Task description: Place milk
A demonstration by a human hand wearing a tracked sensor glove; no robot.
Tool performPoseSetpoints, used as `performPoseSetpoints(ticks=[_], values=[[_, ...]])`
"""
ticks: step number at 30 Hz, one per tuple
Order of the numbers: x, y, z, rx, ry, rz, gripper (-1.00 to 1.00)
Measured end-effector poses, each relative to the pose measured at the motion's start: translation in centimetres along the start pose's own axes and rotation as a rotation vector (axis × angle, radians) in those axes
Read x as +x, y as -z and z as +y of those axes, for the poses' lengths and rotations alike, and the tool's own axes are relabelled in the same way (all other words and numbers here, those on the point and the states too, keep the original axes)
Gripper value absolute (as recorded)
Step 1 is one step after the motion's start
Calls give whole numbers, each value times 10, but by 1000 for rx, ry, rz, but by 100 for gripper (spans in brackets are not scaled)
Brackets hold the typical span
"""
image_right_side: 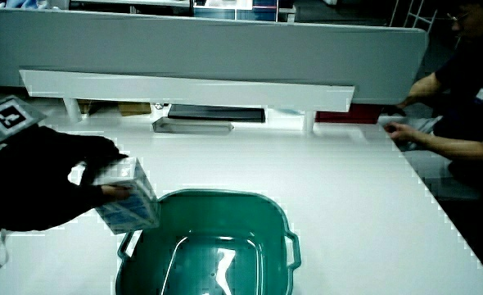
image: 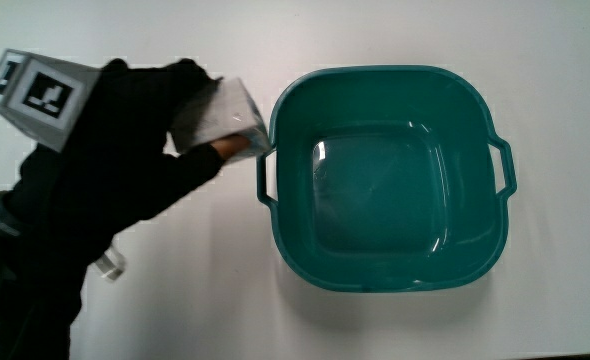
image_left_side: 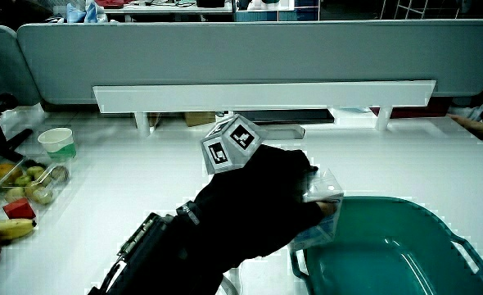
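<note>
Teal plastic forms the one basin on the white table; we count two handles on its rim and see nothing lying inside it. We record one gloved hand, black, with one patterned cube on its back. Its fingers are clamped around one milk carton, a small white carton with blue print visible in a side view. The carton is tilted and held above the table just beside the basin's rim, next to one of the handles, and is not inside the basin. In both side views the hand and carton sit at the basin's edge, with the cube uppermost. We note one small clear object on the table under the forearm; we cannot tell what it is. In a side view we count one white cup and a cluster of fruit near the table's edge, well apart from the basin. One low grey partition and one white rail are also seen.
</note>
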Motion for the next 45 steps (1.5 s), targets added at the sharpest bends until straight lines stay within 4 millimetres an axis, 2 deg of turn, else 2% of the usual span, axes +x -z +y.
performPoseSetpoints(ticks=[2,3,12,13,15,23,26,28,41,44,45], values=[[-4,-1,0,3,-4,69,0],[-6,0,0,-9,-59,48,0],[-35,13,3,-29,-135,76,0],[-40,15,2,-35,-123,1,0],[-45,19,3,-42,-154,53,0],[-66,33,7,-27,-134,82,0],[-72,39,9,-35,-155,107,0],[-77,44,8,-96,-205,56,0],[-94,60,10,-112,-268,66,0],[-93,58,9,-99,-267,62,0],[-95,60,10,-106,-258,49,-7]])
